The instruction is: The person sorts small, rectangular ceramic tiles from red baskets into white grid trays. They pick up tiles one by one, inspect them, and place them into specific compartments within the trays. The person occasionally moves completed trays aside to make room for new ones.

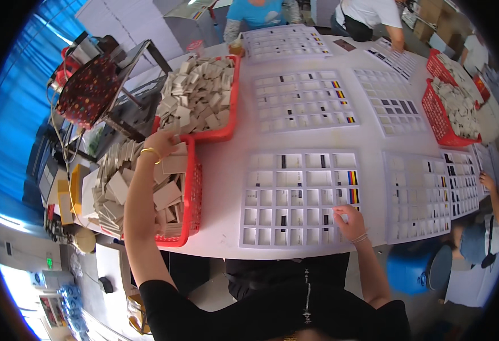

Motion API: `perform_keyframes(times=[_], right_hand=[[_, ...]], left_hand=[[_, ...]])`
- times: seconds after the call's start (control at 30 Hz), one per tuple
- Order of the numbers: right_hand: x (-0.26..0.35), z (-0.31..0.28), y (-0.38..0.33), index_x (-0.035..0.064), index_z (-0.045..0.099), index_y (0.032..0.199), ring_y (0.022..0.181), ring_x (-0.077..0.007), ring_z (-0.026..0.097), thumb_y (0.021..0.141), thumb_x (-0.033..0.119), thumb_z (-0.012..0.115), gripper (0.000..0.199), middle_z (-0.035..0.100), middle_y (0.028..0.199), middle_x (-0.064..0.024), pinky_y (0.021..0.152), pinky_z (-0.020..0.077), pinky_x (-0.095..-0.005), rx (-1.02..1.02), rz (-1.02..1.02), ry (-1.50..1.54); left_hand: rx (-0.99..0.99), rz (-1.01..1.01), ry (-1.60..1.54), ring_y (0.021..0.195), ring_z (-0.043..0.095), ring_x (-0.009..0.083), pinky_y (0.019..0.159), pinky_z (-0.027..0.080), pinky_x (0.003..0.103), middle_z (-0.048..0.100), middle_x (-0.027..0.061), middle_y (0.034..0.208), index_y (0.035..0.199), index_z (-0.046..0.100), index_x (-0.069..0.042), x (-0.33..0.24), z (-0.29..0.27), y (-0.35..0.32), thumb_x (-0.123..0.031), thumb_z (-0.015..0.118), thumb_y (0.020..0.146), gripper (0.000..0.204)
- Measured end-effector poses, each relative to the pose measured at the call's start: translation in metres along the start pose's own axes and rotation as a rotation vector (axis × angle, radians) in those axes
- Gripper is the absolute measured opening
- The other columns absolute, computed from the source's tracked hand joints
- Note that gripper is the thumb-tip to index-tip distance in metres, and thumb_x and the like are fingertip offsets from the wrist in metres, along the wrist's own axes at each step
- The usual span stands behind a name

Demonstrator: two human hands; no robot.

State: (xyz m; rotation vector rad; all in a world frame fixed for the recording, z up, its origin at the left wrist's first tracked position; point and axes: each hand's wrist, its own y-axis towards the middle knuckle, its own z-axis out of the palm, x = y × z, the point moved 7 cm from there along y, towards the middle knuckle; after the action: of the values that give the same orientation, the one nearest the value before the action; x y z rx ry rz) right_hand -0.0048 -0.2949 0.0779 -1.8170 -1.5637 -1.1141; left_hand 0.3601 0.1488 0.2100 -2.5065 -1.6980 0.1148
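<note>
My left hand [161, 143], with a yellow bangle at the wrist, reaches to the far rim of the nearer red basket [191, 193]. Its fingers are curled down among white flat tiles [167, 194]; what they grip is hard to make out. My right hand [350, 224] is above the right side of a white compartment tray [263, 213], thumb and fingers pinched together. Anything between those fingertips is too small to tell. Dark, white and striped yellow-red-blue pieces show in the tray's compartments.
Behind the near basket stands another red basket [233, 108] heaped with tiles. More compartment trays [306, 101] lie across the white table [221, 170]. A red basket [438, 113] is at far right, a blue drum [414, 270] below. Other people work around the table.
</note>
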Motion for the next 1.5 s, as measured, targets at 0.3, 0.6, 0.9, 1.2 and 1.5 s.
perform_keyframes(times=[0.3, 0.6, 0.9, 1.2, 1.5], right_hand=[[0.009, 0.020, 0.011, 0.0024, 0.063, 0.095, 0.082, -0.0243, 0.066, 0.081, 0.013, 0.064, 0.018, 0.066, 0.089, -0.0125, 0.072, 0.0504, -0.0323, 0.048, -0.049, 0.025], [0.017, 0.036, 0.010, 0.0028, 0.063, 0.096, 0.083, -0.0242, 0.066, 0.081, 0.013, 0.065, 0.018, 0.066, 0.091, -0.0121, 0.072, 0.0509, -0.0329, 0.091, -0.071, 0.081], [0.048, 0.051, 0.033, 0.0042, 0.048, 0.122, 0.086, -0.0207, 0.066, 0.083, 0.018, 0.067, 0.045, 0.063, 0.102, -0.0129, 0.064, 0.0529, -0.0289, -0.046, -0.145, 0.183], [0.034, 0.079, 0.014, 0.0011, 0.045, 0.118, 0.064, -0.0087, 0.057, 0.086, 0.011, 0.063, 0.038, 0.060, 0.087, -0.0075, 0.054, 0.0481, -0.0227, 0.089, 0.153, 0.743], [0.006, 0.086, -0.011, 0.0011, 0.050, 0.116, 0.063, -0.0081, 0.058, 0.088, 0.016, 0.061, 0.033, 0.061, 0.086, -0.0064, 0.050, 0.0467, -0.0229, 0.308, 0.283, 0.629]], left_hand=[[-0.211, -0.058, -0.210, 0.073, 0.060, 0.0251, 0.069, 0.047, 0.036, 0.064, 0.0097, 0.078, 0.076, 0.065, -0.005, 0.018, -0.055, -0.040, -0.023, 0.075, 0.069, 0.022], [-0.510, -0.051, -0.164, 0.075, 0.064, 0.0253, 0.069, 0.048, 0.034, 0.066, 0.0098, 0.078, 0.082, 0.065, -0.005, 0.036, -0.100, -0.068, -0.025, 0.071, 0.074, 0.022], [-0.641, 0.184, -0.826, 0.060, 0.049, 0.0077, 0.056, 0.039, 0.022, 0.060, 0.0003, 0.070, 0.078, 0.062, -0.005, -0.121, -0.051, -0.093, -0.005, 0.066, 0.077, 0.004], [-0.098, 0.020, -1.448, 0.062, 0.048, 0.0038, 0.053, 0.037, 0.021, 0.060, -0.0004, 0.069, 0.078, 0.063, 0.000, -0.271, 0.153, -0.146, -0.010, 0.069, 0.081, 0.012], [0.107, 0.094, -1.238, 0.055, 0.046, 0.0043, 0.052, 0.038, 0.021, 0.064, 0.0009, 0.069, 0.106, 0.060, -0.007, -0.260, 0.184, -0.174, -0.010, 0.070, 0.076, 0.032]])
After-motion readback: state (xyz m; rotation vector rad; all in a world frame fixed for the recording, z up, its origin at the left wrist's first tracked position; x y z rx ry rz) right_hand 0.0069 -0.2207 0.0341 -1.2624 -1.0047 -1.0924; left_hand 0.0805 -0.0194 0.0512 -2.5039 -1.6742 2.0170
